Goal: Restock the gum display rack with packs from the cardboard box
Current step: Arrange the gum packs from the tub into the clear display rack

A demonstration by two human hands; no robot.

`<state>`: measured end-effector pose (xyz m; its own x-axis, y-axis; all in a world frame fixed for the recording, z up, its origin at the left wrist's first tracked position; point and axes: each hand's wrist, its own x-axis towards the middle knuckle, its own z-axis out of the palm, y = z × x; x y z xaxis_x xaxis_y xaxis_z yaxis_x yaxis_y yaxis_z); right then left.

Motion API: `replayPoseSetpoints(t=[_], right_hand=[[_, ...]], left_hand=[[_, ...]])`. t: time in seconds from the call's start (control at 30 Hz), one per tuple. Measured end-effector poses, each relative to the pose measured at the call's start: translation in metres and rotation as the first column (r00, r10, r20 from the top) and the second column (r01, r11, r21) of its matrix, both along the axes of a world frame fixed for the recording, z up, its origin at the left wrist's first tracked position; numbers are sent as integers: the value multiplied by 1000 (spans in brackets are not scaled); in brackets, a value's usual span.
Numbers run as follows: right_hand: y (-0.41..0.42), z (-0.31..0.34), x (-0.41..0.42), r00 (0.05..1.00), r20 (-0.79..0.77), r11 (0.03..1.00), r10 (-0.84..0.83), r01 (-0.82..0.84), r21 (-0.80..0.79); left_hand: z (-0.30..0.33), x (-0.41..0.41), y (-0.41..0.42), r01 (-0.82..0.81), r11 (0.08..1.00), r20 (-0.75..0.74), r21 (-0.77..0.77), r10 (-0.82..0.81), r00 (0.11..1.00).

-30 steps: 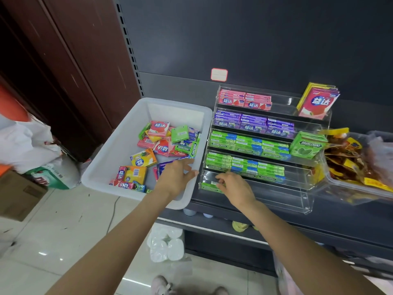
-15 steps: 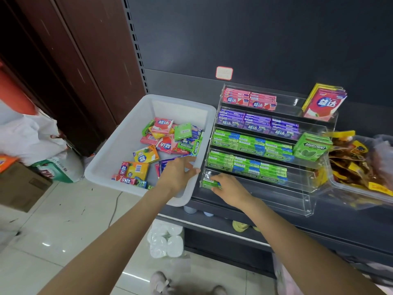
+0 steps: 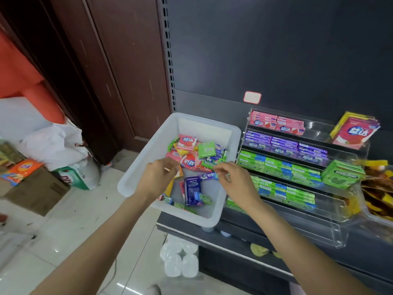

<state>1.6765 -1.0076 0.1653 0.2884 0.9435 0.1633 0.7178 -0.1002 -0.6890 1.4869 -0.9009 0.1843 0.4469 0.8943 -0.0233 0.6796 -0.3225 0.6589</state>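
A white plastic bin (image 3: pixel 148 158) on the shelf holds several loose gum packs in pink, green, yellow and purple. To its right stands the clear tiered gum rack (image 3: pixel 331 218) with rows of pink, purple and green packs. My left hand (image 3: pixel 156 177) is inside the bin with its fingers curled round a yellow pack (image 3: pixel 180 173), mostly hidden under the hand. My right hand (image 3: pixel 235 182) reaches over the bin's right wall. Its thumb and forefinger pinch the end of a green stick pack (image 3: pixel 209 165).
A stack of green Doublemint boxes (image 3: pixel 340 175) and pink pouches (image 3: pixel 355 133) sit at the rack's right, beside a bin of yellow snack bags (image 3: pixel 378 194). A cardboard box (image 3: pixel 36 190), bags and white bottles (image 3: pixel 180 260) are on the floor to the left and below.
My right hand left the rack's bottom row and moved left into the bin to the green pack. My left hand went from the bin's front rim deeper in, onto the yellow pack.
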Motion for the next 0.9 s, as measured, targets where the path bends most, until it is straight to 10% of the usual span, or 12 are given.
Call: replayPoseSetpoints(t=[0.3, 0.57, 0.9], right_hand=[[115, -29, -103, 994, -24, 960, 108, -111, -257], [158, -68, -144, 984, 108, 850, 139, -63, -522], [155, -41, -123, 963, -137, 921, -231, 172, -349]], left_hand=[[-1, -90, 86, -14, 997, -206, -70, -1, 979], [-24, -114, 119, 250, 947, -28, -200, -260, 965], [-18, -108, 123, 282, 949, 53, -143, -277, 959]])
